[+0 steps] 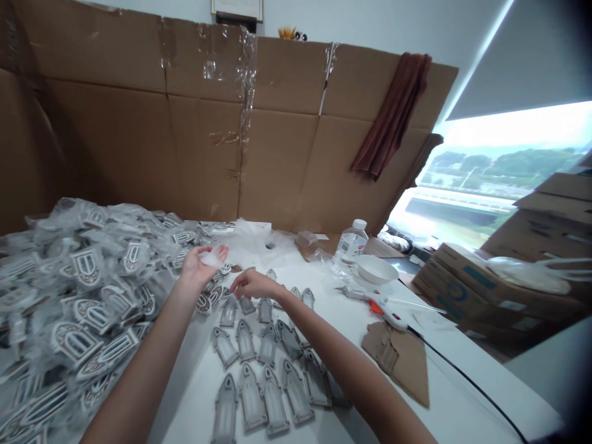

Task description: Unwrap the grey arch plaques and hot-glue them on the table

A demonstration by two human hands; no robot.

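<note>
My left hand (206, 262) is held palm up beside the pile, with a small piece of white translucent wrap (211, 259) lying in it under the thumb. To its right, my right hand (253, 283) reaches down with curled fingers over the far rows of grey arched window-shaped pieces (252, 398). Its fingertips are pressed close together; whatever they pinch, if anything, is hidden. Several of these grey pieces lie in rows on the white table (185, 407). Unwrapped patterned arched pieces (210, 297) lie between the pile and my right hand.
A big heap of bagged arched ornaments (87, 314) covers the left. At right are a plastic bottle (350, 246), a white bowl (377, 269), a corded glue gun (386, 311) and a cardboard scrap (400, 361). A cardboard wall (282, 160) stands behind; boxes (476, 290) are farther right.
</note>
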